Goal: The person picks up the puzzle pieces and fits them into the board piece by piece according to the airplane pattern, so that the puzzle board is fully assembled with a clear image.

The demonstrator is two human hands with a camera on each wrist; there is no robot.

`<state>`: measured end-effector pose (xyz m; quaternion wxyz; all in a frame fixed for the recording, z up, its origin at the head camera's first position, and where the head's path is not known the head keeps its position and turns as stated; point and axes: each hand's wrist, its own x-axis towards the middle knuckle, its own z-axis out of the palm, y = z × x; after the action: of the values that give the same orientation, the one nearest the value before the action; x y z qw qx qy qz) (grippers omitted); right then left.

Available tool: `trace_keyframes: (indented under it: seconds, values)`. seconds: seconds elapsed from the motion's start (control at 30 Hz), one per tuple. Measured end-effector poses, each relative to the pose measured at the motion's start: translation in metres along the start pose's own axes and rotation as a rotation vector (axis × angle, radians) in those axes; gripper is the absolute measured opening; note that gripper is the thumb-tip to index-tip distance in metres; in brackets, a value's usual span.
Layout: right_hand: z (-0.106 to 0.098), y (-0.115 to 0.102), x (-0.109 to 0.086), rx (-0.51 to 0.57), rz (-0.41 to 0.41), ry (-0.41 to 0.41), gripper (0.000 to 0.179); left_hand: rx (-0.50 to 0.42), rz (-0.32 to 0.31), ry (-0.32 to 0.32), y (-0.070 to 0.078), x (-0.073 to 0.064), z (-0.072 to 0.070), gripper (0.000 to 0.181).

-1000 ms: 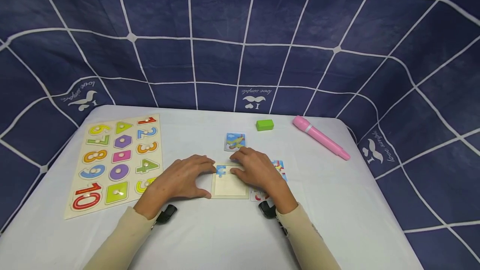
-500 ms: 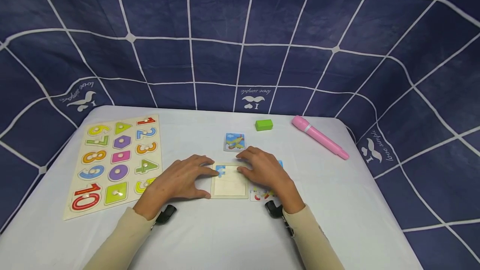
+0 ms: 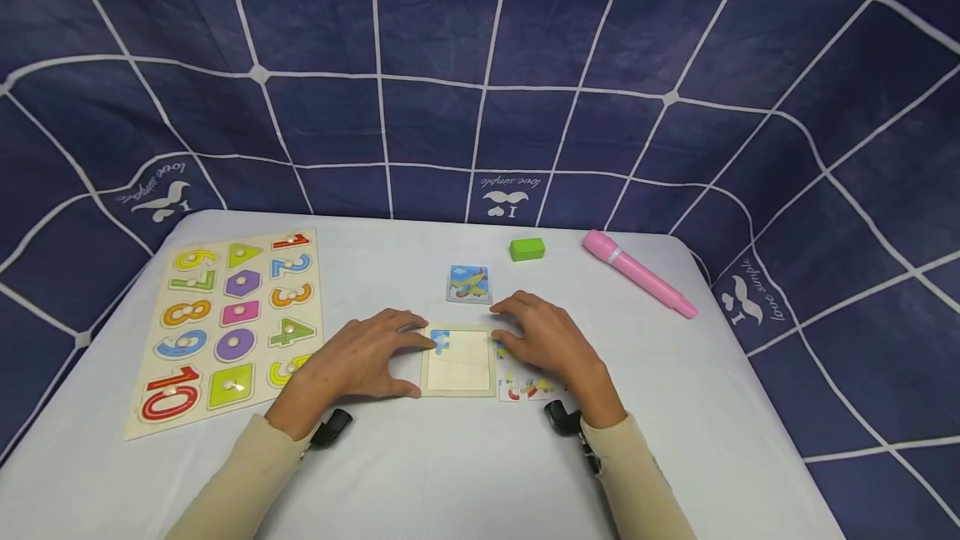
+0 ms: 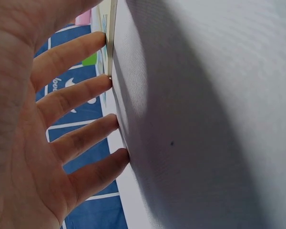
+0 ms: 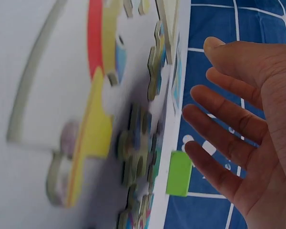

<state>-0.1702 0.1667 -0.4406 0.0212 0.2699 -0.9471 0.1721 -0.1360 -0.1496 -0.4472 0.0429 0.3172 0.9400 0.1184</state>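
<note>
A shallow wooden puzzle tray (image 3: 460, 369) lies on the white table, with one blue jigsaw piece (image 3: 441, 340) in its far left corner. My left hand (image 3: 363, 357) rests along the tray's left side, index fingertip at the blue piece and thumb at the near corner. In the left wrist view its fingers (image 4: 81, 98) are spread, fingertips against the tray edge and table. My right hand (image 3: 551, 344) hovers right of the tray over several loose jigsaw pieces (image 3: 528, 390), partly hiding them. The right wrist view shows its relaxed fingers (image 5: 224, 131) holding nothing, with pieces (image 5: 133, 148) beside them.
Beyond the tray lies a square airplane picture (image 3: 468, 282). A green block (image 3: 527, 249) and a pink marker-like stick (image 3: 639, 273) lie farther back to the right. On the left is a wooden number-and-shape board (image 3: 265, 327). A dark blue gridded cloth (image 3: 435, 123) hangs behind.
My right hand has moved right, off the tray's interior and over the loose pieces. More of the tray and of the airplane picture shows. The left hand stays at the tray.
</note>
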Motion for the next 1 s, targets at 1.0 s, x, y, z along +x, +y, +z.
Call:
trace_keyframes:
  seconds: [1.0]
  values:
    - [-0.007,0.040,-0.016,0.124,0.126,-0.056,0.036,-0.027,-0.002,0.005,-0.001,0.000,0.000,0.070]
